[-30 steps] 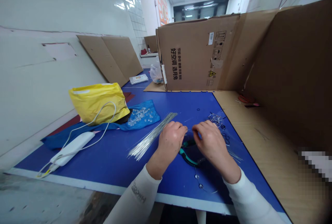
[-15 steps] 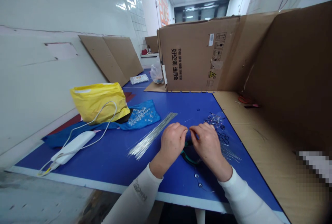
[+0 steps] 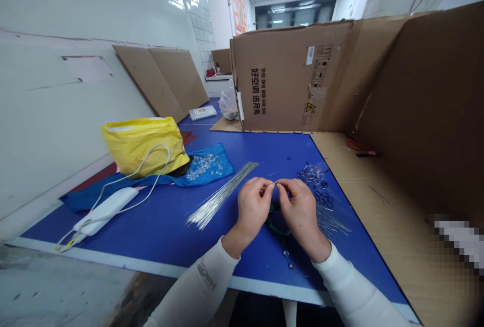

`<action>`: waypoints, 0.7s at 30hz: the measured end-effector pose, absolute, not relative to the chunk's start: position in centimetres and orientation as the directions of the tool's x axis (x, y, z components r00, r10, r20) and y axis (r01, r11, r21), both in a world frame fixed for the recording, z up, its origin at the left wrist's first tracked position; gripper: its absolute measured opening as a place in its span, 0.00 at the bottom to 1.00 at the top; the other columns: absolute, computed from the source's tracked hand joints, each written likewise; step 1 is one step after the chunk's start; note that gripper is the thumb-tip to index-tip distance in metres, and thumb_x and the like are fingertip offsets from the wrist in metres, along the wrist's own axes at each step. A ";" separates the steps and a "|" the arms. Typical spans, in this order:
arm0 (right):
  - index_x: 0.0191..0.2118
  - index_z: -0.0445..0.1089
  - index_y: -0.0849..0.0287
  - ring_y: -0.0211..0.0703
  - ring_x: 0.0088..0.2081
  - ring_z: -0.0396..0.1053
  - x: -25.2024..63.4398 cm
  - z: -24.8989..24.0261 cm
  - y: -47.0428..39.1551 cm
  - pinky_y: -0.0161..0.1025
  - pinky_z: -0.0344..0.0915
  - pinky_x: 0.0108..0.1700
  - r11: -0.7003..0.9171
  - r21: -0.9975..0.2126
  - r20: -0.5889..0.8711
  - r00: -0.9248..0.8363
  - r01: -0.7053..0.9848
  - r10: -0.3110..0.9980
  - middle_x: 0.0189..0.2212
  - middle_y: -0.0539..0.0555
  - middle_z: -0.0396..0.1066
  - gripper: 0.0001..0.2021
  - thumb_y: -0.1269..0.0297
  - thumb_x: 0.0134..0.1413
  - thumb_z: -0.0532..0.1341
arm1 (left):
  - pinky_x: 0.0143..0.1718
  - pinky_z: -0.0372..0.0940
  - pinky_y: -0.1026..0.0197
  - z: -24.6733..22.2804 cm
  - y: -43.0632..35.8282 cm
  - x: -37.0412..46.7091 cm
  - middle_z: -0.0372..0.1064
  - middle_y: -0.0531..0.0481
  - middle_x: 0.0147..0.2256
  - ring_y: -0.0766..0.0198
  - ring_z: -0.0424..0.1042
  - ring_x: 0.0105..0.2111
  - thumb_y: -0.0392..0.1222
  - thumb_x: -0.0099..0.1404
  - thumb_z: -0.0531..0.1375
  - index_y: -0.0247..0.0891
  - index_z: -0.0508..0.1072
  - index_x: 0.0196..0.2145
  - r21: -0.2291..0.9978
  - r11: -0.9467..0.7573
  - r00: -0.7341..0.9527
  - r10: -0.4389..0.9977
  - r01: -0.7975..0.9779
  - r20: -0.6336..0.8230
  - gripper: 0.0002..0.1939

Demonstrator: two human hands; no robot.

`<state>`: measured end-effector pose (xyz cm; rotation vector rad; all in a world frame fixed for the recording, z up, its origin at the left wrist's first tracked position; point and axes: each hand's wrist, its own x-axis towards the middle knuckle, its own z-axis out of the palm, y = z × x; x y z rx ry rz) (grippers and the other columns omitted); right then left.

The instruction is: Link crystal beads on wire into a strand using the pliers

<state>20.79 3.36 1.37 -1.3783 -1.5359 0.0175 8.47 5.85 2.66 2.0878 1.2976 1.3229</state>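
My left hand (image 3: 254, 205) and my right hand (image 3: 300, 207) meet fingertip to fingertip over the blue table, both in a pinch. What they pinch is too small and too covered by the fingers to make out. Beneath them, partly hidden by my right hand, lies a dark tool with green curved handles (image 3: 278, 226). Toward the front edge, two clear beads (image 3: 291, 266) sit on a thin wire; its upper end is hidden. Left of my left hand lies a bundle of thin silvery wires (image 3: 223, 197).
Black rings (image 3: 323, 199), a pile of small clear and dark pieces (image 3: 312, 173) and loose wires (image 3: 333, 222) lie to the right. Clear beads (image 3: 206, 166) rest on blue cloth beside a yellow bag (image 3: 145, 145). A white power strip (image 3: 108, 209) lies left; a cardboard box (image 3: 287, 79) stands behind.
My fingertips have drawn slightly closer together, and my right hand has shifted a little to the left. The pinch of both hands stays; the view has tilted slightly.
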 end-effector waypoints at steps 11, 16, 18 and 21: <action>0.34 0.76 0.57 0.44 0.32 0.70 21.0 0.8 4.1 0.40 0.64 0.38 0.223 -0.909 0.353 0.363 0.353 0.862 0.29 0.53 0.76 0.09 0.59 0.55 0.59 | 0.27 0.63 0.65 1.5 6.5 8.9 0.73 0.50 0.28 0.67 0.68 0.24 0.45 0.63 0.60 0.37 0.77 0.32 0.935 -0.299 0.105 0.953 0.188 0.284 0.09; 0.30 0.77 0.58 0.43 0.30 0.70 22.8 0.8 4.9 0.40 0.64 0.37 0.118 -0.992 0.126 0.256 0.045 0.958 0.26 0.53 0.76 0.11 0.56 0.44 0.66 | 0.24 0.62 0.67 2.2 7.2 8.2 0.72 0.50 0.27 0.69 0.66 0.23 0.45 0.59 0.63 0.35 0.76 0.32 0.998 -0.055 0.307 0.950 0.011 0.049 0.10; 0.29 0.77 0.59 0.42 0.29 0.70 23.0 1.1 5.0 0.40 0.65 0.35 0.105 -0.994 0.106 0.227 0.015 0.968 0.25 0.53 0.76 0.12 0.55 0.42 0.67 | 0.23 0.61 0.68 2.6 7.4 7.9 0.71 0.49 0.27 0.70 0.66 0.23 0.44 0.58 0.64 0.34 0.76 0.31 1.000 -0.020 0.360 0.933 0.001 0.019 0.09; 0.27 0.77 0.59 0.40 0.27 0.69 22.9 1.6 4.8 0.39 0.64 0.34 0.089 -0.996 0.081 0.206 -0.028 0.975 0.23 0.52 0.74 0.11 0.56 0.40 0.68 | 0.23 0.61 0.68 3.2 7.4 7.5 0.70 0.50 0.26 0.71 0.65 0.23 0.43 0.57 0.64 0.34 0.75 0.29 1.000 -0.015 0.417 0.909 0.013 0.009 0.09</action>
